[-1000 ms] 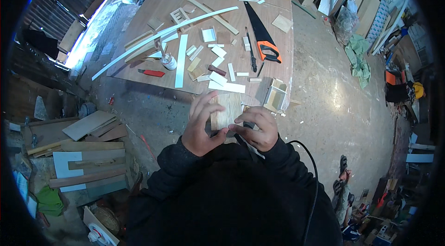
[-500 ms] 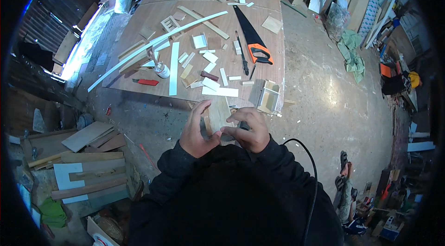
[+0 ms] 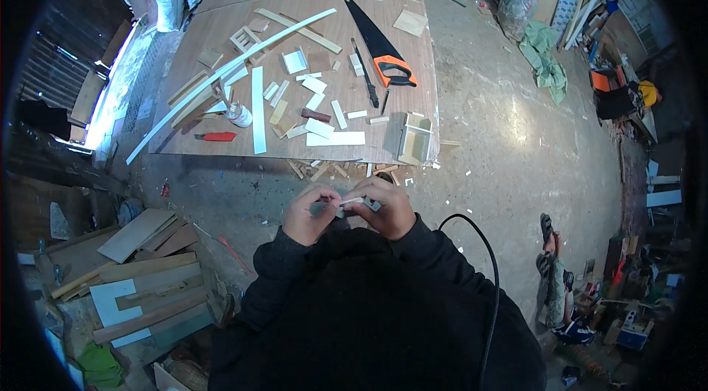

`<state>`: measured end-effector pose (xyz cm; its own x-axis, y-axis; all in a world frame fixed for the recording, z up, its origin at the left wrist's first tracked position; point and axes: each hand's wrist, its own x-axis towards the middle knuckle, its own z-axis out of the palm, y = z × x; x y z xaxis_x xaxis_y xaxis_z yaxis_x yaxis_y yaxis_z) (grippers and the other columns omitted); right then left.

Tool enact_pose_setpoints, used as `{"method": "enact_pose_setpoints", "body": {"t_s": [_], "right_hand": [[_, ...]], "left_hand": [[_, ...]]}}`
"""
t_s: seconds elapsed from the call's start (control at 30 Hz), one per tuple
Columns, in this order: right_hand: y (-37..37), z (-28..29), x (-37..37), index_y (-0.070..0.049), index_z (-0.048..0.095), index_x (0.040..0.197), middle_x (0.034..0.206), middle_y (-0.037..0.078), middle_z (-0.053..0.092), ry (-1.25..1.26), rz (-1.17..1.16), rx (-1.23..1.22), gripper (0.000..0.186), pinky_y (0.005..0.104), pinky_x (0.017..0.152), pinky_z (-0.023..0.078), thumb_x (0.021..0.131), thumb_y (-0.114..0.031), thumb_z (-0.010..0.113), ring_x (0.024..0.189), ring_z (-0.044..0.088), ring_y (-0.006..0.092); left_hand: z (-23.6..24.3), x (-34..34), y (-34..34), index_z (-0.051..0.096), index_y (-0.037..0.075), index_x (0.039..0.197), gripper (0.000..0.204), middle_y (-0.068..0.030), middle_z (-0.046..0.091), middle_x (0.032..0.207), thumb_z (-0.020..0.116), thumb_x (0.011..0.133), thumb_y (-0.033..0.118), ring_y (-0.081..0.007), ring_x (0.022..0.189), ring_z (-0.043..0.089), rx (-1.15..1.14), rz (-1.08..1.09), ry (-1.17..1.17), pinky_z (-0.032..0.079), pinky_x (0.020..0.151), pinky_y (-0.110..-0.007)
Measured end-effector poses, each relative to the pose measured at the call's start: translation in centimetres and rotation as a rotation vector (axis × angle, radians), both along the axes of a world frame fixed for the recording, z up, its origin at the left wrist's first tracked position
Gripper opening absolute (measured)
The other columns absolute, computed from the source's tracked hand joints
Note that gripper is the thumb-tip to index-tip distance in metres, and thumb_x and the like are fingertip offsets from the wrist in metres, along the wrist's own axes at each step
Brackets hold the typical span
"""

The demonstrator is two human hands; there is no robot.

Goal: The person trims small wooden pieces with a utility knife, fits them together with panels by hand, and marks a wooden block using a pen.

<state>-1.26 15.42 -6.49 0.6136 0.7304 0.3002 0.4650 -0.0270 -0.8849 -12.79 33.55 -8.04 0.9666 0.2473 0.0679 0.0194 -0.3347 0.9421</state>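
Note:
Both hands are close together in front of my chest, just off the table's near edge. My left hand [image 3: 304, 215] is closed, thumb and fingers pinching one end of a thin pale wooden piece [image 3: 352, 201]. At its other end, my right hand [image 3: 389, 208] grips it between thumb and curled fingers. The piece shows almost edge-on, and fingers cover much of it. Nearest on the table [image 3: 221, 149] are a white strip [image 3: 335, 139], several small wood blocks and a small open wooden box [image 3: 415, 139].
On the table lie an orange-handled handsaw [image 3: 383, 48], a file [image 3: 365, 72], a red cutter [image 3: 215, 137], a glue bottle [image 3: 238, 114] and long white strips [image 3: 257, 111]. Boards [image 3: 147, 236] are stacked at lower left. Wood scraps lie under the table edge. A person's legs [image 3: 552, 273] show at right.
The wooden piece has turned from showing its broad face to nearly edge-on. Both hands have shifted their hold and drawn closer together. The view has moved slightly, so the table appears farther left and higher.

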Motion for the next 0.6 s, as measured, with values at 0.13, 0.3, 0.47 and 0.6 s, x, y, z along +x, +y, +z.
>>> {"method": "enact_pose_setpoints", "body": {"t_s": [0.13,0.3,0.47,0.6], "right_hand": [[-0.7,-1.2,0.6,-0.008,0.072,0.103,0.084,0.007,0.068,0.083,-0.024,-0.071,0.022,0.0320,0.071,0.051,0.082,-0.004,0.078,0.078,0.066,0.0203],[-2.1,-2.3,2.4,0.000,0.068,0.106,0.080,0.000,0.066,0.766,-0.165,-0.025,0.017,0.0215,0.065,0.048,0.090,-0.002,0.073,0.073,0.060,0.0051],[-4.2,-3.7,5.5,-0.001,0.067,0.115,0.087,0.002,0.069,0.694,-0.198,-0.108,0.027,0.0230,0.068,0.050,0.089,-0.007,0.074,0.077,0.063,0.0076],[-6.7,-6.2,9.7,-0.001,0.066,0.119,0.094,0.005,0.070,0.712,-0.263,-0.148,0.034,0.0263,0.074,0.053,0.089,-0.012,0.075,0.083,0.066,0.0112]], "left_hand": [[-0.5,1.5,-0.7,0.066,0.001,0.107,0.016,-0.0093,0.067,0.097,0.066,0.092,0.006,-0.0171,0.086,0.066,-0.075,-0.022,0.067,0.051,0.079,-0.028],[-0.4,4.8,-1.9,0.065,0.001,0.110,0.018,-0.0030,0.065,0.098,0.066,0.092,0.003,-0.0094,0.088,0.060,-0.334,-0.098,0.188,0.048,0.079,-0.024],[-3.1,9.4,-3.2,0.065,0.000,0.110,0.019,-0.0026,0.065,0.100,0.066,0.092,0.006,-0.0092,0.092,0.060,-0.359,-0.154,0.305,0.047,0.081,-0.024],[-5.6,14.3,-4.2,0.065,-0.001,0.109,0.018,-0.0026,0.065,0.101,0.066,0.093,0.008,-0.0101,0.095,0.060,-0.378,-0.154,0.300,0.047,0.084,-0.025]]}}
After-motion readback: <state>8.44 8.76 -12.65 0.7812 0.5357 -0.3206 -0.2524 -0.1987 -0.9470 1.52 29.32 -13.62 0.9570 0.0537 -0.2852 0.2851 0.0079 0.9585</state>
